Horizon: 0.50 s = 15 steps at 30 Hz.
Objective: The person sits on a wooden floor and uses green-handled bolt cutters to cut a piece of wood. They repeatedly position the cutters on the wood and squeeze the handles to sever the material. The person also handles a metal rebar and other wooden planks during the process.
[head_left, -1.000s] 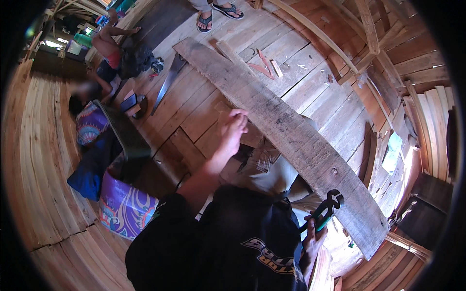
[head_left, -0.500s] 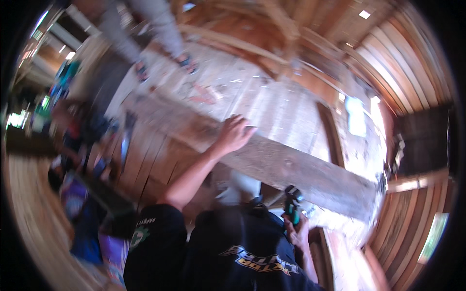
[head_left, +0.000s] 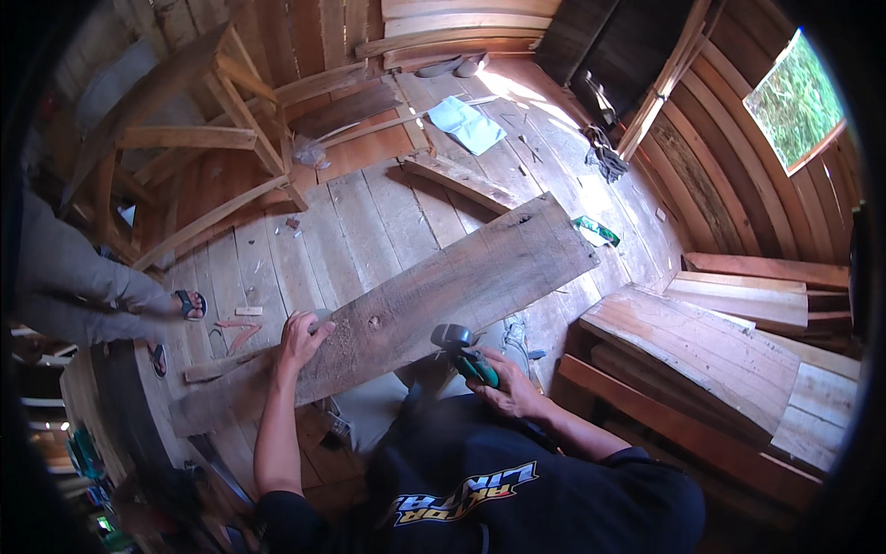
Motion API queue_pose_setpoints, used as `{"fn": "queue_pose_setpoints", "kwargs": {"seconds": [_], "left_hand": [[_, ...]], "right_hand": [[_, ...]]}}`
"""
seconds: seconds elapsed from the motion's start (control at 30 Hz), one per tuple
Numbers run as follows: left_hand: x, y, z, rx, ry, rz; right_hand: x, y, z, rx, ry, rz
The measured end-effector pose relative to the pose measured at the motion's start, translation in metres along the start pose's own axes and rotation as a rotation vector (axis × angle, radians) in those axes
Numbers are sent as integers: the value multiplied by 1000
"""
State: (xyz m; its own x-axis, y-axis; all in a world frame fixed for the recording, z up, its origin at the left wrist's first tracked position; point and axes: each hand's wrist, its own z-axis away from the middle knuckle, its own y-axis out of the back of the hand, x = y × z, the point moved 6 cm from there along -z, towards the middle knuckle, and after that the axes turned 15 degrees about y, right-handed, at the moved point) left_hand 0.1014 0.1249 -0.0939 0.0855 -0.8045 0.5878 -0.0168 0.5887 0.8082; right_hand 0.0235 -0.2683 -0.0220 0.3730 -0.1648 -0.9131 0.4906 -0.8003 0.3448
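A long, weathered wooden plank (head_left: 434,286) lies slantwise in front of me, its right end farther away than its left. My left hand (head_left: 297,343) is closed over the plank's far edge, left of its middle, with the fingertips partly hidden. A small greyish patch shows beside those fingers; I cannot make out what it is. In my right hand (head_left: 512,388) is a green-and-black handheld power tool (head_left: 478,367), its dark rounded head just off the near edge of the plank. Pale sawdust or wood crumbs lie on the plank to the right of my left hand.
A person's legs in grey trousers (head_left: 83,277) and sandals stand at the left. A wooden frame (head_left: 203,138) rises at the far left. Stacked boards (head_left: 692,351) lie at right. On the floor are a pale blue sheet (head_left: 466,125), a short beam (head_left: 461,182) and a green packet (head_left: 598,231).
My view has swung to the right. The plank now slants up to the right instead of down. My left hand still grips its far edge; the power tool stays in my right hand.
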Motion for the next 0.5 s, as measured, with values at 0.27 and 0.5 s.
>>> {"fn": "queue_pose_setpoints", "kwargs": {"seconds": [0.27,0.5], "left_hand": [[9,33,21,45,-28,19],[106,127,19,540,-133,-72]], "right_hand": [[12,1,1,138,-146,-164],[-11,33,-24,322,226,-262]]}}
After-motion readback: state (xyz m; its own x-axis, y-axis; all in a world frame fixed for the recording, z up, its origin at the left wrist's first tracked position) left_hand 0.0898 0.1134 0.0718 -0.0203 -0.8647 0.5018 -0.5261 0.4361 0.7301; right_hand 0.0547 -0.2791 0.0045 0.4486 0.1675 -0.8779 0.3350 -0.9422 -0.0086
